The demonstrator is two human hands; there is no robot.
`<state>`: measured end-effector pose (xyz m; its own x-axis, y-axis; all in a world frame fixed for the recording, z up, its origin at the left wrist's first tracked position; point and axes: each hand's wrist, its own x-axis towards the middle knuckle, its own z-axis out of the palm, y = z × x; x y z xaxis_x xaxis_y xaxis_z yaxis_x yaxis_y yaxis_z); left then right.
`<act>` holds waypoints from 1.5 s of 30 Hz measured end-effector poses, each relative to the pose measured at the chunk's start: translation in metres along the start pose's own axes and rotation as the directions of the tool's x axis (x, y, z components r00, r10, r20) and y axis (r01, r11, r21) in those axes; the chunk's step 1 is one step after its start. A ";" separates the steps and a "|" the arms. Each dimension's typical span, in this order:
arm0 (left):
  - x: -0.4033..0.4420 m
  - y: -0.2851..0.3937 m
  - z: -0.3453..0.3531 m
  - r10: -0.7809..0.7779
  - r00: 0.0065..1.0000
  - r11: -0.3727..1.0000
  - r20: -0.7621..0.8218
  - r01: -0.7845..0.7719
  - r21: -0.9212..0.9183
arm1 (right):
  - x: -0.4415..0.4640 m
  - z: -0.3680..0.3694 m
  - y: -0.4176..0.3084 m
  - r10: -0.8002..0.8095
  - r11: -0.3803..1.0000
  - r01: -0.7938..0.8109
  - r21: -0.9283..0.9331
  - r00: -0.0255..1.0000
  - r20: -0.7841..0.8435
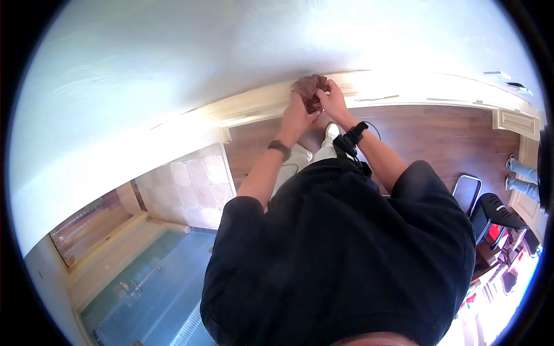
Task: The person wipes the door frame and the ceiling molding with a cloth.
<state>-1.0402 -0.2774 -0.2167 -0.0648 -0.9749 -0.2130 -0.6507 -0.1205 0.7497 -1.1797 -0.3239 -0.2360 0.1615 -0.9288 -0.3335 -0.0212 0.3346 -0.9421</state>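
A crumpled brown cloth-like item (307, 86) is held up between both hands, in front of a cream ledge. My left hand (297, 117) is closed on its lower left side, with a dark band on the wrist. On the right side, my right hand (332, 102) pinches the same item, and a black device is strapped to that wrist. The two hands are close together, above the feet.
The cream ledge (398, 86) runs along a pale wall. Below lies a brown wood floor (427, 132). At the right are a black chair (501, 212) and another person's legs (524, 170). Tiles (196, 179) and a blue-green surface (161, 288) are at lower left.
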 end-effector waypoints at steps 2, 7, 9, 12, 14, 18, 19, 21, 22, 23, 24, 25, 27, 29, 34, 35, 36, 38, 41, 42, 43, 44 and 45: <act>-0.007 0.043 -0.026 -0.050 0.999 0.855 -0.020 0.032 -0.518 | -0.013 -0.003 -0.029 0.033 0.991 -0.045 0.127 0.995 0.096; -0.020 0.123 -0.087 0.050 0.984 0.664 -0.171 -0.160 -0.731 | -0.050 -0.024 -0.133 -0.263 0.940 0.191 0.284 0.934 0.242; -0.016 0.140 -0.101 0.332 0.804 0.731 -0.494 -0.550 -0.403 | -0.073 -0.022 -0.169 -0.414 0.862 0.348 0.369 0.903 0.117; -0.016 0.188 -0.128 0.537 0.508 0.401 -0.673 -0.856 -0.326 | -0.095 -0.014 -0.203 -0.593 0.793 0.605 0.064 0.792 -0.145; -0.020 0.203 -0.143 0.545 0.496 0.415 -0.676 -0.860 -0.296 | -0.096 -0.011 -0.214 -0.573 0.786 0.573 0.232 0.816 -0.077; -0.023 0.201 -0.163 0.637 0.488 0.730 -0.597 -0.632 0.262 | -0.112 0.005 -0.248 -0.639 0.698 0.563 0.444 0.769 0.029; -0.021 0.200 -0.165 0.587 0.499 0.746 -0.638 -0.640 0.187 | -0.110 0.005 -0.252 -0.680 0.684 0.606 0.406 0.732 0.053; -0.024 0.199 -0.178 0.620 0.515 0.750 -0.592 -0.610 0.255 | -0.112 0.010 -0.261 -0.732 0.647 0.673 0.360 0.680 0.045; -0.026 0.201 -0.186 0.634 0.524 0.751 -0.569 -0.593 0.290 | -0.113 0.010 -0.267 -0.706 0.673 0.652 0.349 0.707 0.043; -0.027 0.203 -0.193 0.641 0.517 0.742 -0.568 -0.607 0.284 | -0.114 0.010 -0.274 -0.680 0.699 0.630 0.337 0.732 0.041; -0.029 0.205 -0.201 0.648 0.509 0.732 -0.566 -0.621 0.279 | -0.116 0.010 -0.283 -0.653 0.724 0.608 0.326 0.756 0.040; -0.033 0.210 -0.209 0.655 0.502 0.723 -0.564 -0.634 0.275 | -0.121 0.018 -0.294 -0.652 0.701 0.617 0.359 0.758 -0.030; -0.051 0.222 -0.230 0.709 0.456 0.638 -0.537 -0.739 0.215 | -0.105 0.021 -0.303 -0.902 0.423 0.906 0.001 0.421 -0.097; -0.055 0.222 -0.246 0.751 0.408 0.587 -0.519 -0.773 0.240 | -0.099 0.025 -0.312 -0.983 0.185 0.957 -0.224 0.175 -0.061; -0.037 0.203 -0.260 0.800 0.312 0.582 -0.513 -0.612 0.535 | -0.091 0.039 -0.320 -0.980 0.085 0.847 -0.525 0.167 0.111; -0.036 0.197 -0.257 0.783 0.335 0.611 -0.524 -0.568 0.551 | -0.086 0.042 -0.314 -0.981 0.050 0.825 -0.563 0.146 0.127; -0.036 0.190 -0.250 0.767 0.352 0.637 -0.537 -0.523 0.567 | -0.078 0.045 -0.305 -0.982 0.011 0.801 -0.599 0.121 0.144; -0.030 0.179 -0.245 0.741 0.354 0.670 -0.571 -0.444 0.595 | -0.075 0.053 -0.300 -0.985 0.038 0.797 -0.603 0.131 0.111; -0.029 0.165 -0.247 0.720 0.304 0.692 -0.624 -0.381 0.613 | -0.062 0.068 -0.287 -0.983 -0.045 0.835 -0.549 0.062 0.175; -0.028 0.159 -0.248 0.694 0.316 0.719 -0.647 -0.361 0.594 | -0.060 0.075 -0.287 -0.978 -0.095 0.840 -0.534 0.022 0.208; -0.026 0.152 -0.247 0.668 0.330 0.743 -0.667 -0.340 0.577 | -0.060 0.081 -0.288 -0.981 -0.090 0.840 -0.536 0.018 0.194; -0.026 0.147 -0.249 0.643 0.344 0.765 -0.684 -0.320 0.559 | -0.061 0.086 -0.292 -0.980 -0.101 0.847 -0.522 0.006 0.199; -0.026 0.148 -0.254 0.647 0.290 0.759 -0.705 -0.330 0.561 | -0.062 0.090 -0.298 -0.979 -0.111 0.853 -0.511 -0.007 0.203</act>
<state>-0.9425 -0.3174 0.0590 0.0940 -0.4923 0.8653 -0.8970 0.3352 0.2881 -1.0943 -0.3516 0.0682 0.2196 -0.2893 0.9317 -0.3636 -0.9105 -0.1970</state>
